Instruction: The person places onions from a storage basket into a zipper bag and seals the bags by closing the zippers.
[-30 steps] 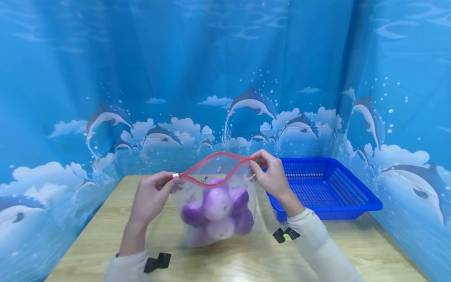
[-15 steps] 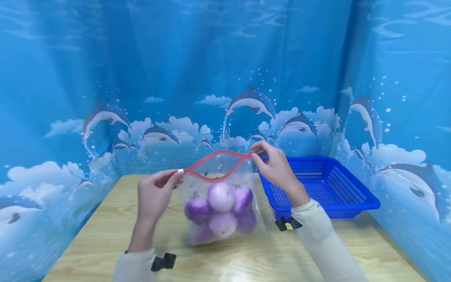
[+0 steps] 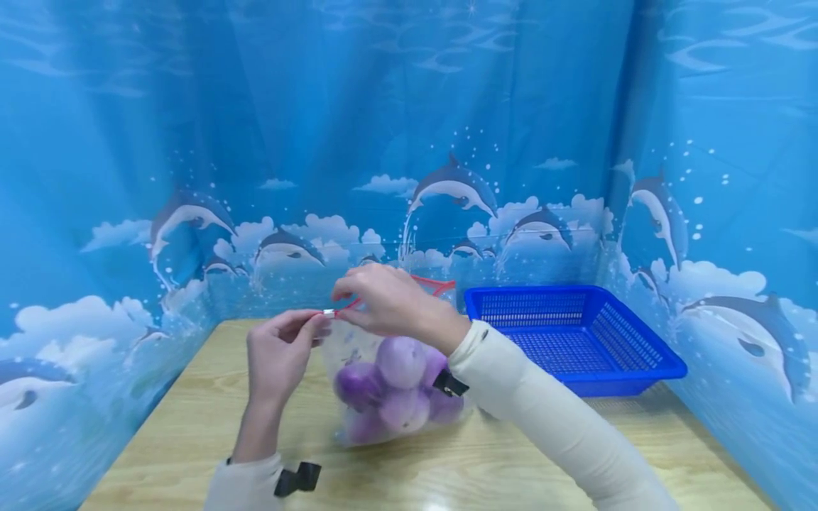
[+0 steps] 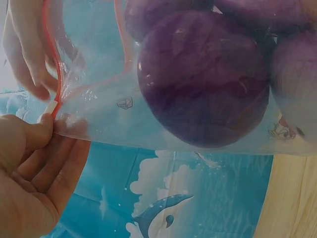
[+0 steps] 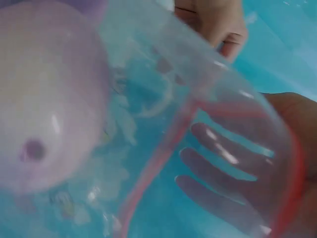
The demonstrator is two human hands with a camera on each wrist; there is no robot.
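A clear zip bag [image 3: 351, 348] with a red closure strip stands on the wooden table. Several round purple-and-white ball-like things [image 3: 400, 363] fill it. At the strip's left end, my left hand [image 3: 281, 355] pinches the bag's corner beside the white slider [image 3: 329, 313], thumb against fingers. My right hand [image 3: 393, 301] reaches across the bag's mouth, close to the slider and covering much of the strip. In the right wrist view, the fingers of my right hand [image 5: 223, 173] lie spread, seen through the film. The bag's mouth gapes in the left wrist view.
A blue plastic basket [image 3: 575, 380] with slatted sides sits at the right back of the table [image 3: 185, 426]. Blue curtains [image 3: 396, 106] printed with dolphins hang behind and at both sides.
My right hand has let go of the strip's right end and moved left along the bag's mouth toward the slider. My left hand keeps its pinch at the left corner.
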